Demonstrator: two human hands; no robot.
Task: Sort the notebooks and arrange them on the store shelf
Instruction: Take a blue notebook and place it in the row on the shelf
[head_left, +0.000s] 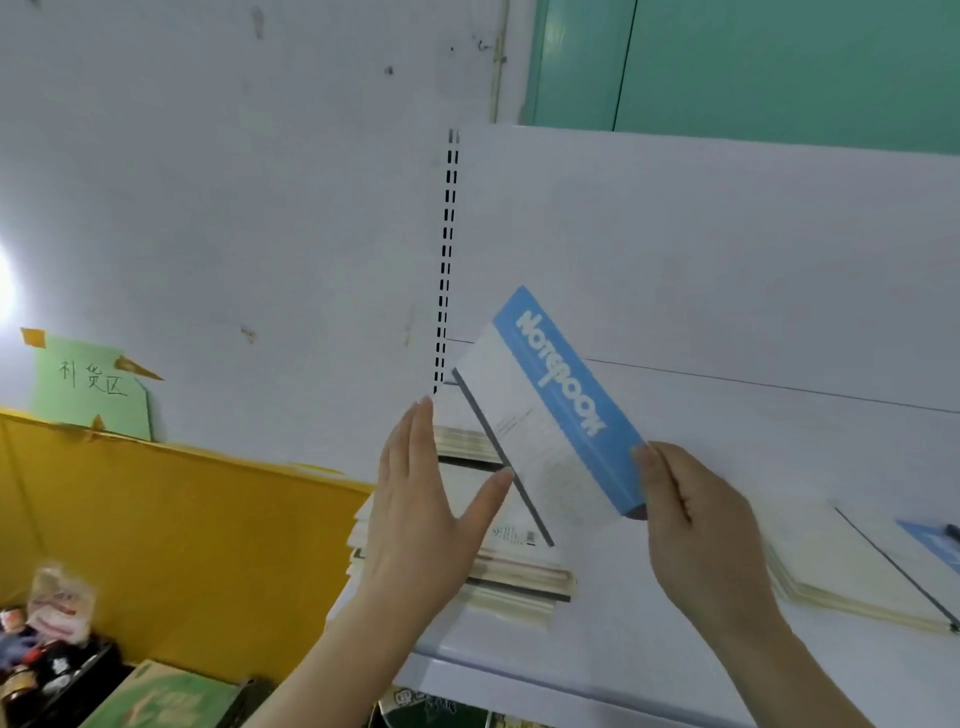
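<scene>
The right hand (696, 525) pinches the blue-spined notebook (550, 415) at its lower corner. The left hand (421, 499) is flat, fingers straight, perhaps touching the notebook stack (519, 571).

Notebook (550, 415) tilted above stack (519, 566) at shelf (675, 649) left; another notebook pile (852, 566), seemingly, right.

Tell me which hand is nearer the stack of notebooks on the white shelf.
Left. The left hand hovers flat right over the stack of notebooks; the right hand, gripping the blue notebook, is off to its right.
</scene>
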